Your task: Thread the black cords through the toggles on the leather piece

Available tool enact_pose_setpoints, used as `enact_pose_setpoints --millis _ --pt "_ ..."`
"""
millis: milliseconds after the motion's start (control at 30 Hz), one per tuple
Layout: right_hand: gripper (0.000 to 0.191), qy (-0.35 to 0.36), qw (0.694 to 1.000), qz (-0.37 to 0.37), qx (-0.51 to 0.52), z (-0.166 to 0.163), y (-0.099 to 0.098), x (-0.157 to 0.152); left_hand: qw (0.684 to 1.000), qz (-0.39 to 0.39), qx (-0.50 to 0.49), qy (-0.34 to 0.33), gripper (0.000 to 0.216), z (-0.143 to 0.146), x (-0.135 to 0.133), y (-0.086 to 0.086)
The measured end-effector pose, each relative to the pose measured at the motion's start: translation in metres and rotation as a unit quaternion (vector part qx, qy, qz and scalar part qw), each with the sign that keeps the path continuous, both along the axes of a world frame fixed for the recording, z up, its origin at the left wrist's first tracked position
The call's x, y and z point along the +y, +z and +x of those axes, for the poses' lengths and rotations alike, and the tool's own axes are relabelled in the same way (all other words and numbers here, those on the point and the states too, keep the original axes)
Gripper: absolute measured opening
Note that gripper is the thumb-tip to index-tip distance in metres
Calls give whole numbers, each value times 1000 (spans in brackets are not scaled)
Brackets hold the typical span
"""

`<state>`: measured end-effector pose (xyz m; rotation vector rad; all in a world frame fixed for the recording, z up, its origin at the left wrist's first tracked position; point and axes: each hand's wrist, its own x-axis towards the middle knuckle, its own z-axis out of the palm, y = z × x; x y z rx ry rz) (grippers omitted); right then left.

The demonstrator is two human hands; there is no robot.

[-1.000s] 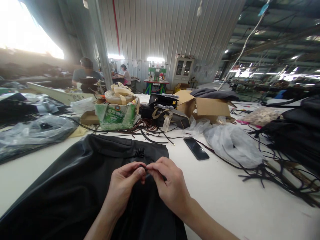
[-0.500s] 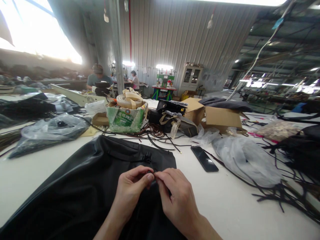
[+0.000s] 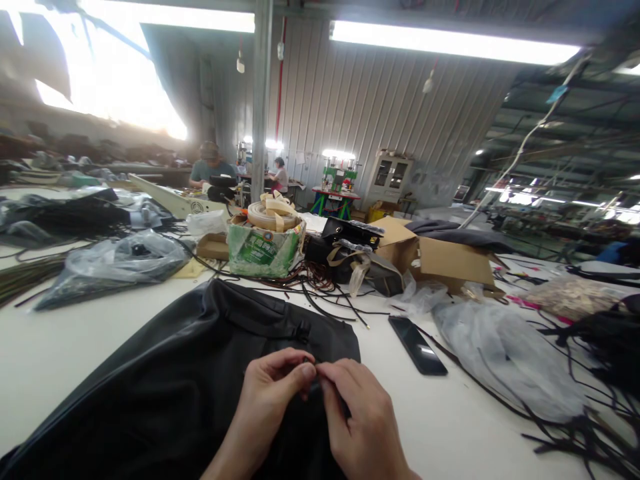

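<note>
A black garment (image 3: 175, 373) of smooth dark cloth lies spread on the white table (image 3: 450, 413) in front of me. Over it my left hand (image 3: 273, 393) and my right hand (image 3: 357, 417) meet fingertip to fingertip. Both pinch a small black cord end between thumb and forefinger; the piece is mostly hidden by the fingers. A short black drawcord knot (image 3: 303, 329) shows on the garment's waistband just beyond my hands.
A black phone (image 3: 417, 345) lies right of the garment beside a clear plastic bag (image 3: 505, 367). Behind stand a green carton with webbing rolls (image 3: 265, 243), cardboard boxes (image 3: 440, 260), loose black cords (image 3: 590, 427) and bagged goods (image 3: 115, 263). Two people work at far benches (image 3: 210, 170).
The view has tilted upward, so hands and table sit lower in frame. My hands stay joined on the cord end with almost no change in grip.
</note>
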<state>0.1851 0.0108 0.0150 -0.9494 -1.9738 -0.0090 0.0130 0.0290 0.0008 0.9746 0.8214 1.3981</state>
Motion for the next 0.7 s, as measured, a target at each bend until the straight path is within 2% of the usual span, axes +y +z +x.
enact_pose_setpoints --millis 233,467,700 --pt "24 -28 997 49 -57 0 2 -1 999 -22 -38 12 44 -2 1 1" --pt "24 -20 1000 20 -12 1 1 -1 994 -63 -91 -8 48 -5 2 -4" --pt "24 -14 1000 -7 14 -1 3 -5 994 -73 -75 -30 47 -9 1 -7"
